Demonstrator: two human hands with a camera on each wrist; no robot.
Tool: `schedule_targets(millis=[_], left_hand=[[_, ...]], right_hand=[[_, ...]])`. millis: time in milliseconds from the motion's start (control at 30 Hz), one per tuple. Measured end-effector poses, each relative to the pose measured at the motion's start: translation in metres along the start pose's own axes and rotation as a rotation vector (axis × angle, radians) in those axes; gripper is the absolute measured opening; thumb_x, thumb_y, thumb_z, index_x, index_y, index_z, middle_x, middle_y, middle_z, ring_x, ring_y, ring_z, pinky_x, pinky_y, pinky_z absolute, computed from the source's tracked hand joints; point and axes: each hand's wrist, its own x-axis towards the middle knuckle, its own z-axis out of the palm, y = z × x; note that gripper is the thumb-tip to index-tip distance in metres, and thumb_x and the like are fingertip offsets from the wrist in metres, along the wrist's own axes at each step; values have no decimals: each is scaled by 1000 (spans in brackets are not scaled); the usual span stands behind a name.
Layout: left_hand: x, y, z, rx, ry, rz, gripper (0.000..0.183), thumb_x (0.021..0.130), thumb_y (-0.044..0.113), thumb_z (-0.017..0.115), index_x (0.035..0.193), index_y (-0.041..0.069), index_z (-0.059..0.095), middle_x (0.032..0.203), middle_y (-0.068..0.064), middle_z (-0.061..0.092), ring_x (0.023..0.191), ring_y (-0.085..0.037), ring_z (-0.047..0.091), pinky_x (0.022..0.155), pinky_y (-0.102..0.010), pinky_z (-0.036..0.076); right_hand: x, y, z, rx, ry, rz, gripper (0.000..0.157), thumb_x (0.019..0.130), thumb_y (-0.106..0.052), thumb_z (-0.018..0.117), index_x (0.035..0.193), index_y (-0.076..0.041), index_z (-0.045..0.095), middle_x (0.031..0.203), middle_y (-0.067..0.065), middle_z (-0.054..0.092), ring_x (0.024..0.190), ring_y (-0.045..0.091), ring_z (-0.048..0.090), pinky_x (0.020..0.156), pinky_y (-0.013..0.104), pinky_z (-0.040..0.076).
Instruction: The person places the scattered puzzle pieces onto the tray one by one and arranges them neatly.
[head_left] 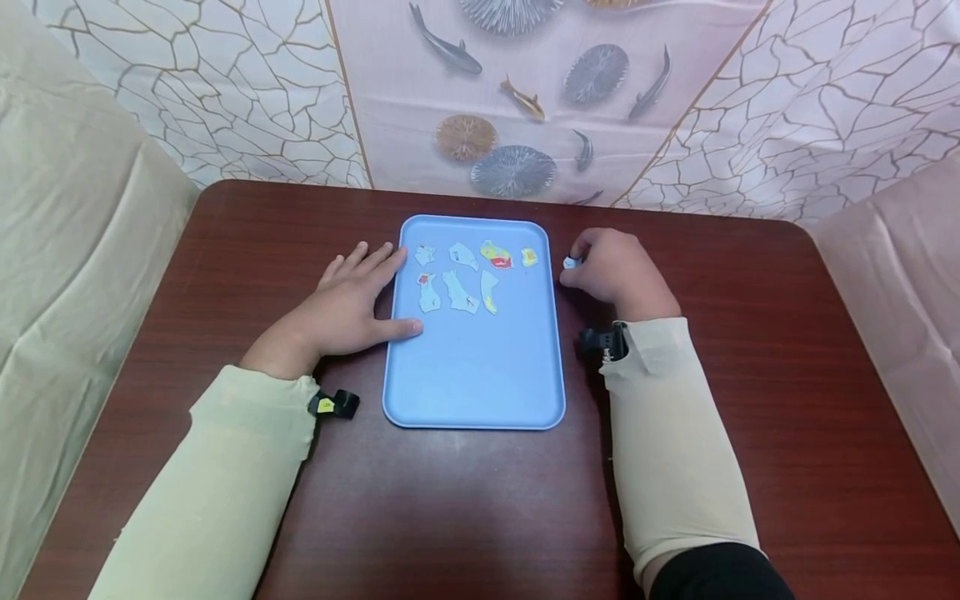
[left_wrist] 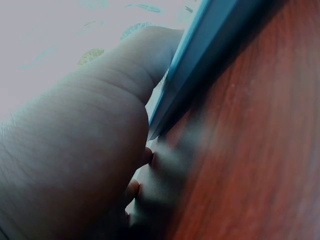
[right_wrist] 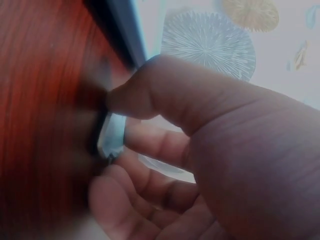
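A blue tray (head_left: pixel 474 375) lies on the table with several small, flat, irregular pieces (head_left: pixel 459 292) set out in two rows in its far half. Most are light blue; a few carry yellow or red patches. My left hand (head_left: pixel 348 304) is spread at the tray's left edge, its thumb reaching over the rim and its fingers straight. Beyond the right rim, my right hand (head_left: pixel 618 271) pinches a small light-blue piece (head_left: pixel 572 262) between thumb and fingers, low over the table. The right wrist view shows that piece (right_wrist: pixel 113 134) tilted on edge, partly covered by the fingers.
The dark red-brown wooden table (head_left: pixel 450 517) extends around the tray. A patterned cloth (head_left: pixel 525 125) with fish and round motifs hangs behind the far edge. Pale cloth (head_left: pixel 75 250) covers both sides. A black strap camera (head_left: pixel 345 404) sits on each wrist.
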Motion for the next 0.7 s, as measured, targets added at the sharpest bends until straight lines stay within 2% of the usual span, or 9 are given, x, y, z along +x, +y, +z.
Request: schedule_targets(millis=[433, 700], left_hand=[[0, 0, 1, -6, -1, 3, 118, 97, 77, 73, 183, 27, 11, 192, -10, 11, 178, -40, -6, 140, -69, -5], [1, 0, 1, -1, 3, -1, 118, 96, 77, 73, 183, 27, 11, 192, -10, 10, 178, -40, -6, 140, -69, -5]], right_hand=[[0, 1, 2, 68, 13, -5, 30, 93, -22, 83, 115, -10, 68, 108, 15, 72, 98, 35, 64, 84, 48, 54], [-6, -7, -6, 80, 35, -36, 29, 94, -21, 83, 116, -11, 67, 105, 15, 72, 95, 35, 64, 81, 47, 53]])
